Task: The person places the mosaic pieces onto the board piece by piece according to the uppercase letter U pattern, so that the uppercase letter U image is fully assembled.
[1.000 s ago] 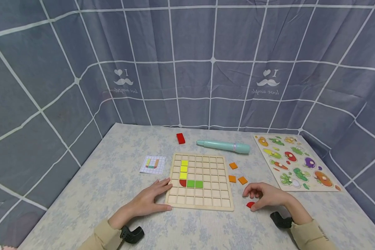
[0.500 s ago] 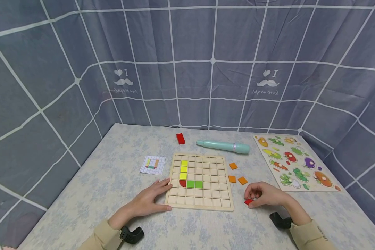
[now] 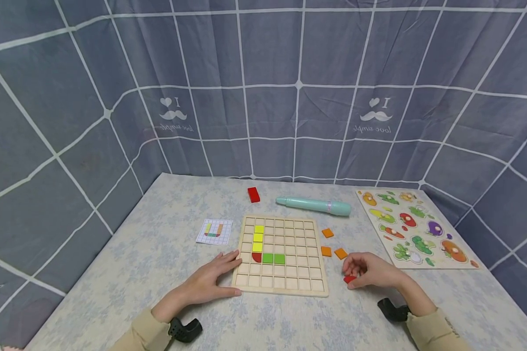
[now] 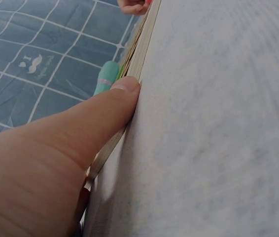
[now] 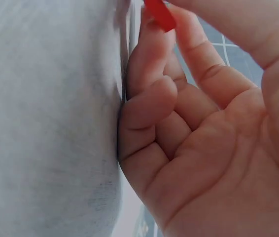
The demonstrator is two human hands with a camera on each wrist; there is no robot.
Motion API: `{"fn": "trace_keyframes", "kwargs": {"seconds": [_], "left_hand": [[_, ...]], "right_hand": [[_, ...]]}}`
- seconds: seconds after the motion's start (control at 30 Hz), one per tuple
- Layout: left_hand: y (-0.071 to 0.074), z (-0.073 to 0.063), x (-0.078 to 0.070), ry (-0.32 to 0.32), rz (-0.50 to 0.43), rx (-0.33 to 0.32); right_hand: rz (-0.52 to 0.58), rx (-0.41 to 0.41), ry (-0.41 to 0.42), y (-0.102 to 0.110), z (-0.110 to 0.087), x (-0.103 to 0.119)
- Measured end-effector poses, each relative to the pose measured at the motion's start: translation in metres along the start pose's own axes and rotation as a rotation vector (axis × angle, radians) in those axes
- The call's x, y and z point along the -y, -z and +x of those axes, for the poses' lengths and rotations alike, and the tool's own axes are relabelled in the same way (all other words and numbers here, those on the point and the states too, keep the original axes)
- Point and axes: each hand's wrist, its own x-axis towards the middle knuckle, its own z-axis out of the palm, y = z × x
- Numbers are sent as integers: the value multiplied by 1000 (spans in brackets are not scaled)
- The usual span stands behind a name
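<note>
A wooden grid board (image 3: 297, 275) lies on the table, with yellow tiles (image 3: 258, 237) in a column, a red quarter-round tile (image 3: 256, 257) below them and two green tiles (image 3: 273, 258) beside it. My left hand (image 3: 207, 279) rests at the board's left side, fingers and thumb extended; the left wrist view has the thumb (image 4: 105, 113) against the board's edge. To the right of the board, my right hand (image 3: 373, 271) pinches a small red tile (image 3: 349, 279) between thumb and fingertips. Its other fingers curl inward in the right wrist view, where only part of the red tile (image 5: 161, 15) shows.
Three orange tiles (image 3: 326, 251) lie right of the board. Behind it are a teal pen-shaped tube (image 3: 314, 205) and a red block (image 3: 253, 195). A pattern card (image 3: 215, 232) sits at left, a vegetable puzzle board (image 3: 415, 229) at right. A tiled-print curtain (image 3: 272, 117) encloses the back.
My right hand has taken hold of the red tile from the tabletop and shifted it slightly away from me. The left hand and the board have stayed put.
</note>
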Motion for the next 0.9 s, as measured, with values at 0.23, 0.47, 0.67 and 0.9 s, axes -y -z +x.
{"fn": "trace_keyframes", "kwargs": {"seconds": [0.23, 0.47, 0.67, 0.9], "left_hand": [[0, 0, 1, -6, 0, -1], [-1, 1, 2, -14, 7, -3], [-1, 1, 1, -12, 8, 0], [0, 1, 0, -13, 11, 1]], "right_hand": [[-16, 19, -70, 1, 1, 4], [-81, 11, -56, 4, 4, 9], [-103, -30, 15, 4, 13, 14], [-79, -13, 84, 1, 35, 26]]}}
